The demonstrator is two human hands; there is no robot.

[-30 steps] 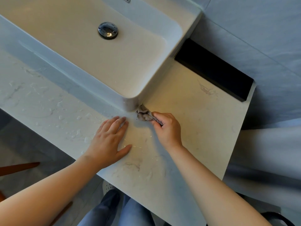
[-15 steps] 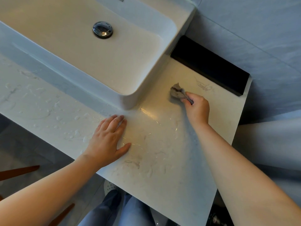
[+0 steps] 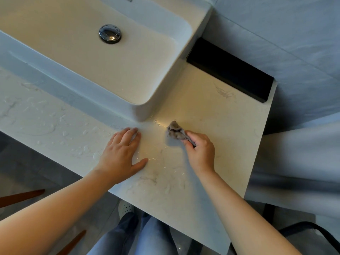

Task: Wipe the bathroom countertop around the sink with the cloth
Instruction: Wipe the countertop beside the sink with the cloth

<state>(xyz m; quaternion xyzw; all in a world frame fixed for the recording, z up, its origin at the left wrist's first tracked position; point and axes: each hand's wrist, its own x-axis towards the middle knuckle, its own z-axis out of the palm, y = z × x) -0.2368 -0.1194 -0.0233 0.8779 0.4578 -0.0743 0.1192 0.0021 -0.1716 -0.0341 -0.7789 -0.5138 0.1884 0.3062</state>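
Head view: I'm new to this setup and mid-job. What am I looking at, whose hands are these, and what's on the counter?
No machine: a person wears one camera on the head, looking down at their bare hands. The left hand lies flat on the pale countertop. The right hand grips a bunched grey cloth low over the countertop, near the white sink corner. Water drops lie left of the hands; a black block sits at the back.
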